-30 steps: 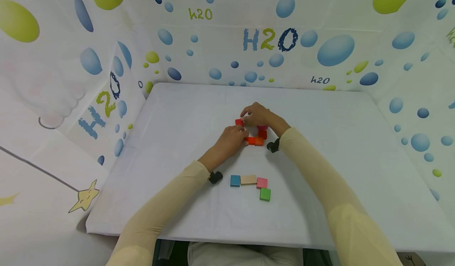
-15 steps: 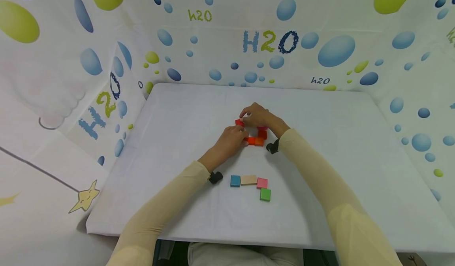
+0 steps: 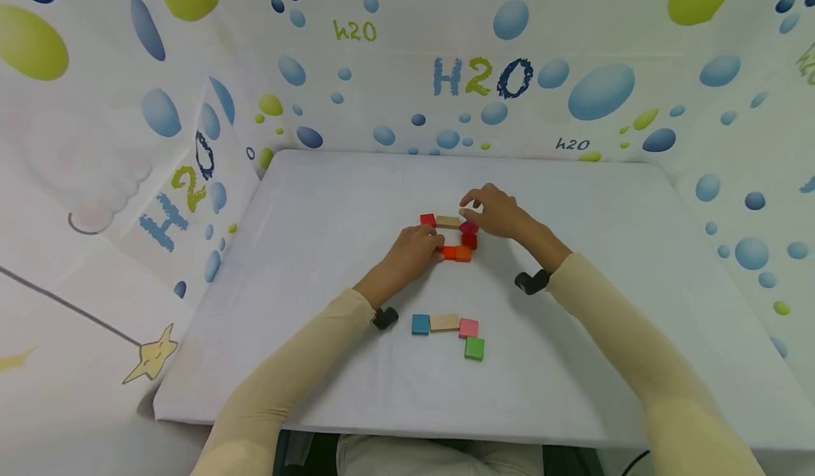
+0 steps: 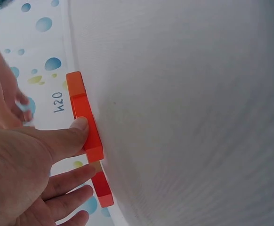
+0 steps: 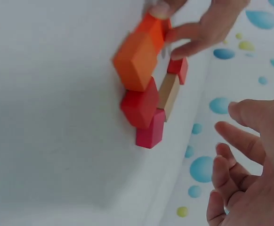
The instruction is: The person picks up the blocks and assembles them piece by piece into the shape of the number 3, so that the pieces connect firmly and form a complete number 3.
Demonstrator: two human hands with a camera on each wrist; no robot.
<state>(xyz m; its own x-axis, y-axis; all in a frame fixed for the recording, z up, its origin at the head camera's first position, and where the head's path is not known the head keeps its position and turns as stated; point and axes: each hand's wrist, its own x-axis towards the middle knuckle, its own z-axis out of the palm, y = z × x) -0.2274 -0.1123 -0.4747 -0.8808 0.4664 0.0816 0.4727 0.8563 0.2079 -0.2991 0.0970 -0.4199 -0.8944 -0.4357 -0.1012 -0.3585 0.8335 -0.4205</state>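
Small coloured blocks form a ring on the white table. Along its back lie a red block (image 3: 427, 219), a plain wooden block (image 3: 448, 222) and a pink block (image 3: 468, 228). A dark red block (image 3: 469, 241) and an orange block (image 3: 463, 254) make the right side. My left hand (image 3: 412, 251) pinches the red-orange block (image 4: 92, 133) at the front left, thumb on its near face; its other fingers reach towards the red block. My right hand (image 3: 496, 212) hovers just right of the pink block, fingers loosely bent and holding nothing, as the right wrist view (image 5: 254, 165) shows.
Nearer me lies a second group: a blue block (image 3: 420, 324), a wooden block (image 3: 444, 322), a light pink block (image 3: 468, 328) and a green block (image 3: 474, 349). The white table (image 3: 305, 200) meets a printed cloth wall (image 3: 407, 73) at the back.
My right hand has moved right, away from the back of the ring, uncovering the wooden block and more of the pink block. My left hand has stayed in place.
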